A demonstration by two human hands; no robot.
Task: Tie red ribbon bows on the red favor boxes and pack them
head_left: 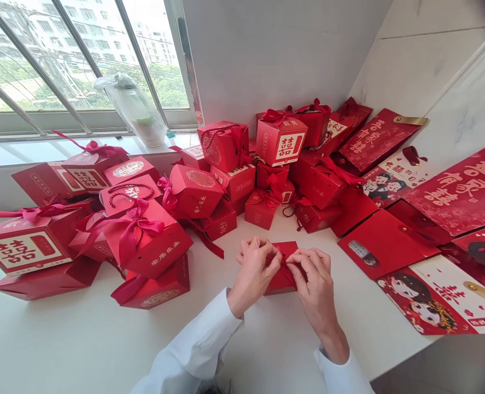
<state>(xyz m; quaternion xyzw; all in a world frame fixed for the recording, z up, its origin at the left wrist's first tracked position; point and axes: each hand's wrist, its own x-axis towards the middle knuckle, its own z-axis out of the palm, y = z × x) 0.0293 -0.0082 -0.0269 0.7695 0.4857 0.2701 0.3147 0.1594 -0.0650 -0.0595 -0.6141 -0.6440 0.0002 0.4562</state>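
Note:
A small red gift box [281,283] stands on the white table in front of me, partly covered by my hands. Across its top runs a red ribbon [284,259], gathered at the middle. My left hand [255,269] pinches the ribbon from the left side, thumb and fingertips together. From the right, my right hand [314,278] pinches the same ribbon between thumb and forefinger. Both hands rest close over the box lid, and the knot itself is mostly hidden behind the fingers.
Red gift boxes with bows [147,241] are piled along the left and back. Several red printed envelopes [390,243] overlap at the right, reaching the table edge. A plastic-wrapped cup [146,120] stands on the sill by the barred window. Bare white tabletop [82,339] shows at the front left.

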